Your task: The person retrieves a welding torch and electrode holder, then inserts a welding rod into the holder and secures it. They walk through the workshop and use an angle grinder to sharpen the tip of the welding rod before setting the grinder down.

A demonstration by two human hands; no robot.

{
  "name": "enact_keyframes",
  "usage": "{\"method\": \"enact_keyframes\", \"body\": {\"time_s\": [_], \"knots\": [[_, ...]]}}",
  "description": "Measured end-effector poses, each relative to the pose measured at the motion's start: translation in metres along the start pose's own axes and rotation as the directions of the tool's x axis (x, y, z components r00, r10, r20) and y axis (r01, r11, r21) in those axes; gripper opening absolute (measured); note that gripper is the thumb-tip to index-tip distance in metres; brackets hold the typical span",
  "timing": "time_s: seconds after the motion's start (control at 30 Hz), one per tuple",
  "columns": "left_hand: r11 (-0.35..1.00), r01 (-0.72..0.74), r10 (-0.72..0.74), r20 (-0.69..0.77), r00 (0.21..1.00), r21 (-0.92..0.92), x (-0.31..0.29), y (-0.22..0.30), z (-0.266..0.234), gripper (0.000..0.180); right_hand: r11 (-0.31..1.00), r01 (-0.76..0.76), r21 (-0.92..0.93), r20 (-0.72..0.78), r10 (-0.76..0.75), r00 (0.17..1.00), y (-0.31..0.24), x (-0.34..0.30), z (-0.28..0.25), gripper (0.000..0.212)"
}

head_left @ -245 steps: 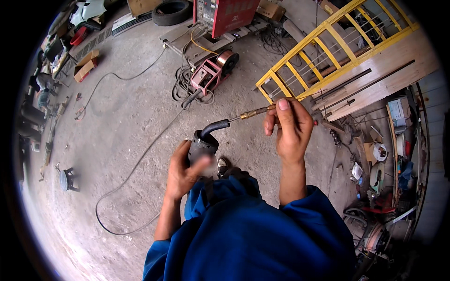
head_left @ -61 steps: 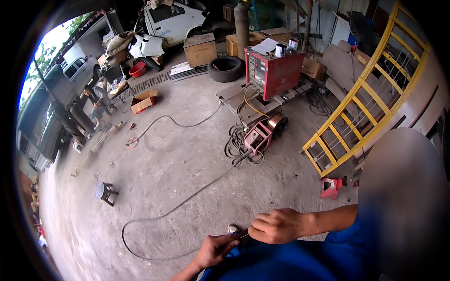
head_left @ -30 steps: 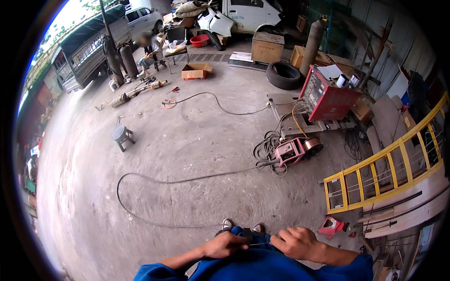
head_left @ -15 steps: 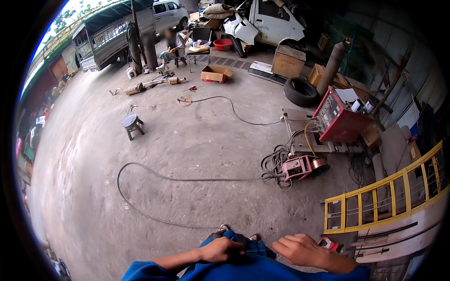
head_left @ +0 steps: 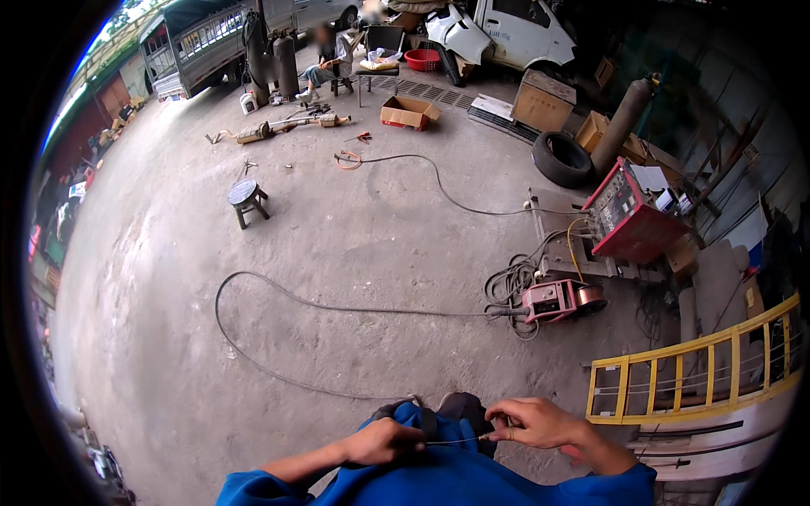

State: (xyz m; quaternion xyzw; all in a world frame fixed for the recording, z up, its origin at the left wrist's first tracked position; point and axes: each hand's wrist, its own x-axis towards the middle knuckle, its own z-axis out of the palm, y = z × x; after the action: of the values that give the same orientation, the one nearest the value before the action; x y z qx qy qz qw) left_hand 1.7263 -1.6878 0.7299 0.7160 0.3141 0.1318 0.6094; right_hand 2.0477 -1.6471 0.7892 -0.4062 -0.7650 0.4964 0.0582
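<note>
Round stool (head_left: 244, 192), dark legs, standing on concrete floor (head_left: 371, 253). Exhaust pipe with muffler (head_left: 291, 125), lying beyond the stool. Cardboard box (head_left: 398, 115), flaps open. Basin (head_left: 422, 60), red, near a metal-framed chair (head_left: 381, 78). Wooden box (head_left: 542, 99), closed. Tyre (head_left: 550, 166), black, lying on its side, just beside a gas cylinder (head_left: 620, 128), grey, tilted. Ladder-like frame (head_left: 623, 390), yellow, beside pale boards (head_left: 730, 434). Van body (head_left: 536, 40), white, partly in shadow. Truck (head_left: 198, 51), slatted sides, dark cover. Person (head_left: 327, 66), seated low, near two upright cylinders (head_left: 287, 67).
</note>
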Motion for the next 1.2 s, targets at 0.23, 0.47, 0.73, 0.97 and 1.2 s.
{"method": "enact_keyframes", "body": {"time_s": [0.23, 0.47, 0.73, 0.97, 1.2], "knots": [[0.992, 0.082, -0.100, -0.198, 0.975, -0.097, 0.020, -0.016, -0.037, 0.022, 0.994, 0.076, 0.082, -0.042, -0.073, 0.996, 0.005, 0.062, -0.046, 0.016], [0.933, 0.298, -0.351, -0.335, 0.874, -0.200, 0.068, -0.006, -0.105, 0.017, 0.998, -0.057, -0.036, 0.183, 0.063, 0.981, 0.052, 0.178, -0.116, 0.031], [0.855, 0.406, -0.517, -0.476, 0.711, -0.321, 0.169, 0.025, -0.213, 0.021, 0.944, 0.223, 0.241, 0.083, -0.249, 0.965, 0.080, 0.300, -0.276, 0.018], [0.894, 0.361, -0.447, -0.493, 0.746, -0.265, 0.244, 0.012, -0.304, 0.017, 0.908, 0.278, 0.313, 0.013, -0.296, 0.955, 0.114, 0.374, -0.361, 0.019], [0.908, 0.370, -0.419, -0.475, 0.774, -0.198, 0.287, 0.010, -0.410, 0.013, 0.946, 0.250, 0.207, 0.017, -0.259, 0.966, 0.106, 0.471, -0.426, 0.023]]}}
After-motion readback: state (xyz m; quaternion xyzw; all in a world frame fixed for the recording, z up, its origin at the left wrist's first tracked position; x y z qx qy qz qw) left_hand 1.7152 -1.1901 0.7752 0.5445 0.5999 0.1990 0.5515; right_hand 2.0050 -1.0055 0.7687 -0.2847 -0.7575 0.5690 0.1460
